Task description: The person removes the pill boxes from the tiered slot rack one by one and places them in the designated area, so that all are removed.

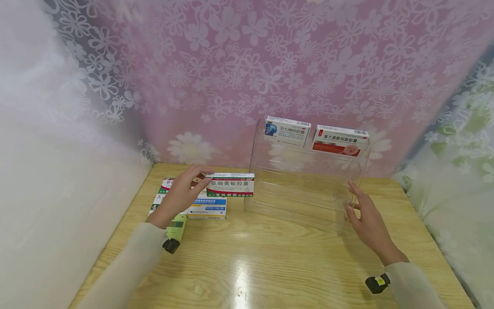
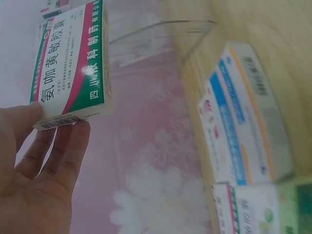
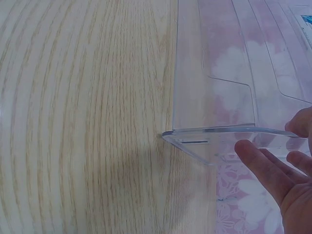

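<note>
In my left hand (image 1: 181, 193) I hold a white, green and red medicine box (image 1: 230, 185) by its left end, thumb against fingers. It is raised in front of the left side of a clear plastic display rack (image 1: 293, 193). The left wrist view shows the box's printed front (image 2: 73, 63). My right hand (image 1: 368, 219) is at the rack's right side, its extended fingers touching the clear side panel (image 3: 229, 136). A white box with a blue picture (image 1: 287, 131) and a red-and-white box (image 1: 340, 140) stand on the rack's top tier.
Several medicine boxes lie on the wooden table (image 1: 239, 262) at the left, among them a blue-and-white box (image 1: 208, 208) and a yellow-green box (image 1: 176, 227). Flowered pink cloth (image 1: 231, 77) hangs behind the table, with a pale curtain (image 1: 69, 150) on the left.
</note>
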Demonstrator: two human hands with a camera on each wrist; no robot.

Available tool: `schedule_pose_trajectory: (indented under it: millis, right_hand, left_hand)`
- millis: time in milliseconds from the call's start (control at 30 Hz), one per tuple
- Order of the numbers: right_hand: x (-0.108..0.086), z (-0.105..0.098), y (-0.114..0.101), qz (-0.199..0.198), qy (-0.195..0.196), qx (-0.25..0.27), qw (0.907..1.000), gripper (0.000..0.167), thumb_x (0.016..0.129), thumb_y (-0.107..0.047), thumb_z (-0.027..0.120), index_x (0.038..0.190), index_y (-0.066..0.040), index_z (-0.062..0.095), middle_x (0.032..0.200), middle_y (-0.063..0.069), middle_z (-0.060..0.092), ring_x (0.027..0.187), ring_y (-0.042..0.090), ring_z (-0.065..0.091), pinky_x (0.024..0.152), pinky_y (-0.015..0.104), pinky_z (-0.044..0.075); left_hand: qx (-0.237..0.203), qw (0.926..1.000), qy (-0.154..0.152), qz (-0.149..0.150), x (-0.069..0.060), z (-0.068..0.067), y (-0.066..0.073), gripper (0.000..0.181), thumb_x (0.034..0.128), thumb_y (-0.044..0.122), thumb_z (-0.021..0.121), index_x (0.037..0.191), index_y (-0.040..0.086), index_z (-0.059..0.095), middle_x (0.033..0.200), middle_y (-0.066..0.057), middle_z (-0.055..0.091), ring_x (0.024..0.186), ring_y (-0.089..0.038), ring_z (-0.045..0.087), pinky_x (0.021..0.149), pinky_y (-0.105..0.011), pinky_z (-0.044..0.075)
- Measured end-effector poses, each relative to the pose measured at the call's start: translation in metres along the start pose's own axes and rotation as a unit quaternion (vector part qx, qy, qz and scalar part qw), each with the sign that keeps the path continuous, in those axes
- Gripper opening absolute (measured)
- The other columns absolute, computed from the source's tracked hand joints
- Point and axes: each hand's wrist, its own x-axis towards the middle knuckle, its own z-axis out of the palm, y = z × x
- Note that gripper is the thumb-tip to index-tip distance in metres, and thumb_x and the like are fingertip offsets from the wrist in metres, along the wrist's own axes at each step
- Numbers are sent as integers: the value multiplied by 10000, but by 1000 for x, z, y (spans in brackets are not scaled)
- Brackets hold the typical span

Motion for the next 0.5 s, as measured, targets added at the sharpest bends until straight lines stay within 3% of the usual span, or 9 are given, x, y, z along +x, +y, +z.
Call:
schedule_pose_trajectory:
  millis: [133, 300, 400, 500]
  right_hand:
    - [0, 0, 0, -24, 16, -40, 10000, 846, 1070, -5, 645, 1764, -195, 200, 1577, 322, 468, 1087, 559, 718, 693, 314, 636]
    - [0, 1, 0, -44, 21, -19, 10000, 857, 1066, 4, 650, 1765, -205, 198, 1578, 317, 467, 1090, 557, 720, 691, 277, 626]
    - [0, 0, -1, -26, 27, -22, 10000, 863, 1064, 7, 650, 1765, -209, 196, 1572, 318, 470, 1086, 556, 720, 690, 315, 637]
    - [0, 0, -1, -7, 17, -25, 10000, 858, 1066, 1, 646, 1766, -205, 193, 1571, 321, 471, 1088, 556, 719, 695, 345, 644]
  left_hand:
    - [133, 9996, -112, -200, -21, -5, -17, 320, 1135, 275, 627, 1437, 189, 685, 1386, -37, 678, 1179, -226, 660, 985, -490, 618]
    - [13, 9986, -339, -400, -45, -10, -41, 315, 1128, 271, 642, 1424, 179, 693, 1405, -66, 698, 1108, -214, 722, 918, -406, 642]
    - [-137, 9953, -753, -600, -56, -13, -52, 310, 1121, 268, 655, 1411, 169, 702, 1339, -72, 727, 1055, -190, 738, 868, -375, 645]
    - [-220, 9874, -1265, -930, -65, -14, -60, 302, 1125, 272, 645, 1401, 166, 705, 1284, -60, 736, 1021, -143, 732, 855, -377, 651]
